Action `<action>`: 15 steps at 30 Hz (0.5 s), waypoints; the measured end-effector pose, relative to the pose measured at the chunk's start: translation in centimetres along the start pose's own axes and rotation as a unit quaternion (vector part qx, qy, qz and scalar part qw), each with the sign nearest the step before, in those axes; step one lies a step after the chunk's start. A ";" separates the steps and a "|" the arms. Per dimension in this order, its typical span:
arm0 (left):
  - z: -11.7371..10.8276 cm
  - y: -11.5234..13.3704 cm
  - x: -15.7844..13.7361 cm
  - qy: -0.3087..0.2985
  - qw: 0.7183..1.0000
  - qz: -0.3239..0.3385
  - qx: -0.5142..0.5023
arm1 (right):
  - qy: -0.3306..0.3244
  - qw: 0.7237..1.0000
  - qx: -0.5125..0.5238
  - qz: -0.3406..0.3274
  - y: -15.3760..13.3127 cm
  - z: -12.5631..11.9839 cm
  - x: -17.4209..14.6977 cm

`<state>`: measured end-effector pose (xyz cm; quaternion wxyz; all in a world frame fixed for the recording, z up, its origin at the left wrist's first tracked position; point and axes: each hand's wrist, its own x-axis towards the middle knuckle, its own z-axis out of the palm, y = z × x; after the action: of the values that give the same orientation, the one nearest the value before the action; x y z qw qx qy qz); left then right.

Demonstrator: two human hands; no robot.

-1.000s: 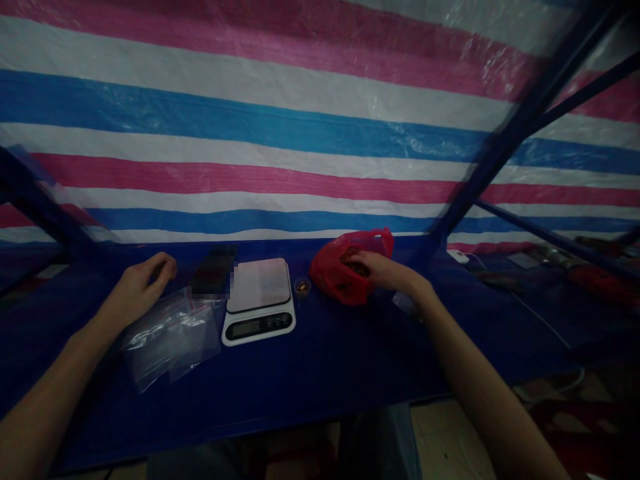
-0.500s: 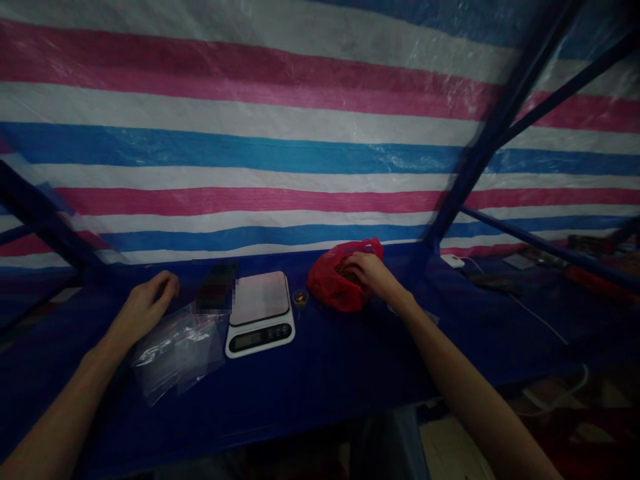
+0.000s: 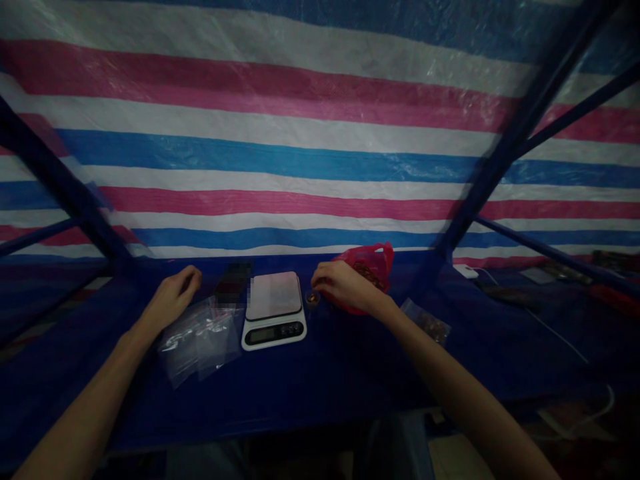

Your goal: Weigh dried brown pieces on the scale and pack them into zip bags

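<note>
My right hand (image 3: 340, 283) is closed in a pinch just above a small clear cup (image 3: 313, 300) with a few brown bits in it. What the fingertips hold is too small to make out. Behind that hand, a red plastic bag (image 3: 383, 257) lies open with many small brown pieces inside, partly hidden by the hand. A white digital kitchen scale (image 3: 274, 297) stands left of the cup, its plate bare. My left hand (image 3: 175, 293) rests with loosely curled fingers, thumb apart, holding nothing, beside clear zip bags (image 3: 200, 340).
A dark, blurred-out item (image 3: 234, 283) lies behind the zip bags. Right of my right forearm is a filled clear bag (image 3: 427, 320). Blue metal posts (image 3: 493, 180) frame the blue table (image 3: 300, 393); a striped sheet (image 3: 280, 167) hangs behind. A white cable (image 3: 555, 333) runs at right.
My right hand has come out of the red bag and moved left to above the small cup. The filled clear bag shows more now. The view has shifted slightly.
</note>
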<state>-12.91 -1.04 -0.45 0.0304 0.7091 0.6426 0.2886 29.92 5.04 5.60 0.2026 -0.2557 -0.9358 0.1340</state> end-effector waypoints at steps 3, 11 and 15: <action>-0.1 0.3 0.0 0.007 1.000 0.001 -0.002 | -0.047 0.999 0.010 0.001 0.4 1.4 0.7; 0.1 -0.2 0.2 0.011 1.000 0.006 -0.006 | 0.085 0.995 0.029 0.041 1.0 -0.9 0.6; 0.1 -0.1 0.1 0.007 1.000 -0.001 -0.007 | 0.176 0.973 -0.025 0.145 4.0 -4.6 -2.2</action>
<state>-12.99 -0.88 -0.56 0.0310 0.7063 0.6416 0.2976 35.39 7.82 7.55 0.3363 -0.4132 -0.8413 0.0911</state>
